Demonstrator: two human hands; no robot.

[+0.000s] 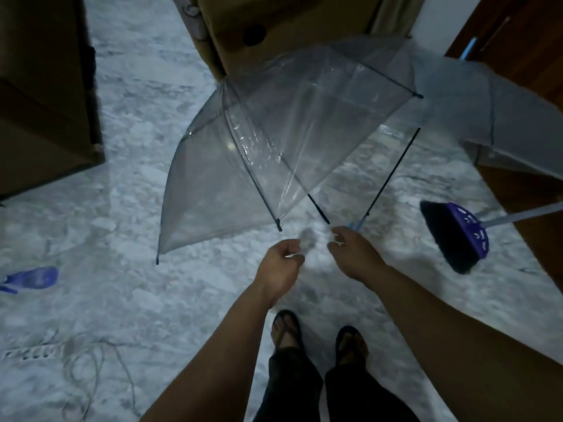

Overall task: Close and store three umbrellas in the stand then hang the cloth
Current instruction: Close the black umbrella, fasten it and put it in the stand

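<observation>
Both hands' grips hold nothing, left hand (281, 264) and right hand (353, 254) loosely curled; clear umbrella (274, 141) lies open beyond.

Open floor (128, 166) left; umbrella (274, 141) ahead, broom (457, 236) crowding the right.

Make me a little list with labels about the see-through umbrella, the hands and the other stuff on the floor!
umbrella: clear umbrella, open, lying on its side on the floor
second umbrella: grey umbrella, open, at right
left hand: fingers loosely curled, holding nothing
right hand: reaching toward the light blue handle, not gripping it
broom: purple head, dark bristles, at right
floor: pale marble pattern
</observation>
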